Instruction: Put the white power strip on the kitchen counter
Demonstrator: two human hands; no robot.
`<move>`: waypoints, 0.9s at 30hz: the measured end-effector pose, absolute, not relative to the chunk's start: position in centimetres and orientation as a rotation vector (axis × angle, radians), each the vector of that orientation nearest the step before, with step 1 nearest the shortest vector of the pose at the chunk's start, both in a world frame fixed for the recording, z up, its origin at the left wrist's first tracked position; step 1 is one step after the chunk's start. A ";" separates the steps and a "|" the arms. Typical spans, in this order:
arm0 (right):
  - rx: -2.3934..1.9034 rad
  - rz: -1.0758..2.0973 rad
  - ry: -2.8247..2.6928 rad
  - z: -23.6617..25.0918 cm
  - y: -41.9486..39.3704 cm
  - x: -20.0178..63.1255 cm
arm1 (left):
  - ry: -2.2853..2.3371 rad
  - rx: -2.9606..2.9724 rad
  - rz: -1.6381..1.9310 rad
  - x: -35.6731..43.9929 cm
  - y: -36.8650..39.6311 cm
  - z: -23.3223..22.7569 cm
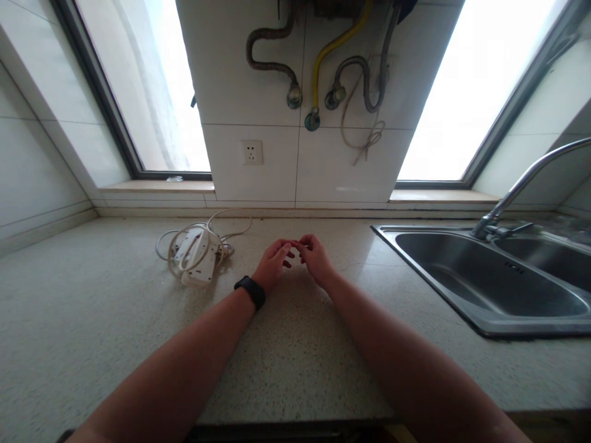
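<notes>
My left hand (276,256), with a black watch or band (250,291) at the wrist, hovers over or rests on the speckled countertop (295,351); I cannot tell which. Its thumb and forefinger come together while the lower fingers curl loosely. Opposite it, my right hand (314,256) has thumb and forefinger pinched, touching the left fingertips. Anything between the fingertips is too small or hidden to make out. To the left of my left hand lies a white power strip (196,255) with its pale cord looped around it.
On the right a steel double sink (475,277) with a chrome faucet (521,184) is set into the counter. A wall socket (252,152) sits on the tiled wall behind. Above hang metal hoses (272,66), a yellow gas hose (318,61) and a tied cord (368,140). Windows flank the wall.
</notes>
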State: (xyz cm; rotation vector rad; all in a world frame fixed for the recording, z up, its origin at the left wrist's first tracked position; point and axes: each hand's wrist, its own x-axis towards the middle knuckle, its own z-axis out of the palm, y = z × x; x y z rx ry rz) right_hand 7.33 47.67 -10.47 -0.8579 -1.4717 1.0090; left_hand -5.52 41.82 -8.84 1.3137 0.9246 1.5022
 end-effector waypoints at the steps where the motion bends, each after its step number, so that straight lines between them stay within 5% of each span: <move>1: -0.859 1.014 -1.471 -10.4 47.6 7.3 | 0.915 1.259 1.522 -5.6 41.8 -8.8; 9: -0.899 1.047 -1.425 -10.4 47.8 7.1 | 0.570 0.645 1.386 -6.7 41.9 -7.6; 27: -0.892 1.010 -1.541 -10.5 47.4 7.0 | 0.442 0.792 1.268 -6.8 41.5 -7.5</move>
